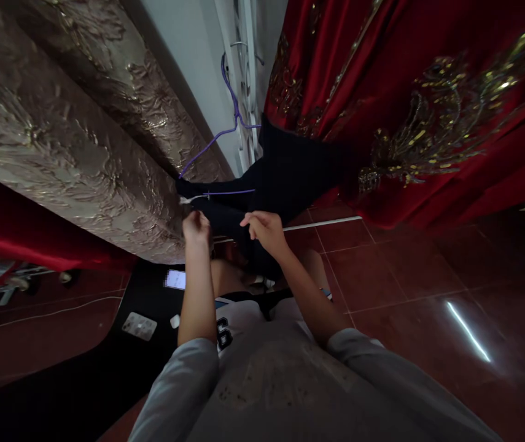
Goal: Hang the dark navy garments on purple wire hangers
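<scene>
Above shorts (244,314) marked "6", left fingers (201,220) and right fingers (257,226) curl, hold on dark garment (296,166) unclear.

Dim light, white streak of glare (468,331) on the red floor (395,264), glinting gold sequins (421,138), left hand (196,227) seemingly blurred, edges stretched

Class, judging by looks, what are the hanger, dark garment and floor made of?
Hanger: probably plastic-coated wire; thin, bent, smooth purple.
Dark garment: apparently cloth, matte; it hangs in limp folds without shine.
Floor: likely glazed ceramic tile; pale joints, glossy surface mirroring a light.
</scene>
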Demonstrator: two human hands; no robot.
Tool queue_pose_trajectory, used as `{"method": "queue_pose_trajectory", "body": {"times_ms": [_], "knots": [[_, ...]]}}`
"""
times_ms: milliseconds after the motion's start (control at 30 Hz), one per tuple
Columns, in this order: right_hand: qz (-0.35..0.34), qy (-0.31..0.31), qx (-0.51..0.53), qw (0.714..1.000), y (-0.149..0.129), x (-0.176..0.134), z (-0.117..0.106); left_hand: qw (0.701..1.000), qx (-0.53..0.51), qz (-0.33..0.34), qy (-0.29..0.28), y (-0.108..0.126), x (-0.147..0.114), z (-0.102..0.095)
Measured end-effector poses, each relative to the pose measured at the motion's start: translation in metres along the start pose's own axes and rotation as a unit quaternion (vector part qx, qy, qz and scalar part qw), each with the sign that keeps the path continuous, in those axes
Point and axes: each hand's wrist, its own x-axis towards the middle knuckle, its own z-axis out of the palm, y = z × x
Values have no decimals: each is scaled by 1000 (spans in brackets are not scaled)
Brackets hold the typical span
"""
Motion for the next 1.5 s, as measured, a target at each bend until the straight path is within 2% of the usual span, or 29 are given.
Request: {"method": "queue_pose_trajectory", "body": {"times_ms": [33,100,167,233,300,333,400,433,500,567,633,700,733,767,800,833,900,967,1000,1067,1133,1167,1200,1267,1367,1433,1500], "knots": [[9,25,16,1000,6,-4,-7,998,-17,-63,10,-3,-18,5],[25,79,28,996,19,-12,-23,989,-46,-142,-1,-2,-50,15],[19,121,-2,992,29,-18,-38,978,-72,-195,-17,11,-71,25],[-26,129,-74,989,32,-22,-44,969,-104,-218,-49,34,-81,37],[-74,82,-134,985,29,-23,-42,969,-104,-193,-118,64,-85,51],[-84,42,-147,985,26,-23,-38,971,-83,-158,-159,79,-85,59],[-74,-32,-133,988,16,-20,-30,976,2,-50,-213,105,-82,71],[-58,-58,-118,990,9,-18,-27,975,46,8,-219,113,-79,74],[-25,-100,-98,990,-8,-12,-26,968,95,80,-220,120,-73,73],[-25,-130,-95,987,-30,-2,-34,955,107,74,-265,114,-68,61],[-81,-128,-103,983,-57,9,-45,913,125,21,-387,102,-69,45],[-166,-78,-107,977,-81,24,-54,843,173,-28,-509,93,-76,28],[-199,-50,-108,973,-89,33,-57,813,200,-46,-545,92,-79,20],[-220,-23,-109,969,-92,43,-57,798,225,-59,-556,93,-81,13],[-228,-3,-111,967,-90,55,-55,801,250,-68,-539,97,-81,6],[-223,6,-116,968,-83,66,-51,817,272,-70,-503,103,-79,0],[-181,2,-130,975,-57,88,-41,854,311,-59,-413,117,-68,-13],[-124,-19,-151,981,-27,103,-33,870,354,-25,-343,129,-50,-27],[-103,-17,-163,981,-15,107,-33,863,377,-10,-336,133,-40,-35],[-80,21,-192,978,-3,107,-39,822,427,-3,-376,134,-20,-53],[-84,78,-225,968,-7,99,-53,768,466,-15,-438,130,-3,-69],[-91,98,-240,961,-13,93,-61,753,481,-14,-449,129,4,-75],[-102,109,-250,957,-19,87,-67,750,494,1,-440,128,10,-78],[-123,106,-255,953,-32,75,-75,772,507,57,-380,131,20,-75],[-130,61,-231,962,-40,61,-73,819,491,122,-271,137,31,-59],[-126,24,-221,967,-40,54,-70,842,482,117,-211,134,37,-51],[-133,7,-232,964,-37,50,-70,848,482,87,-203,124,41,-50]]}}
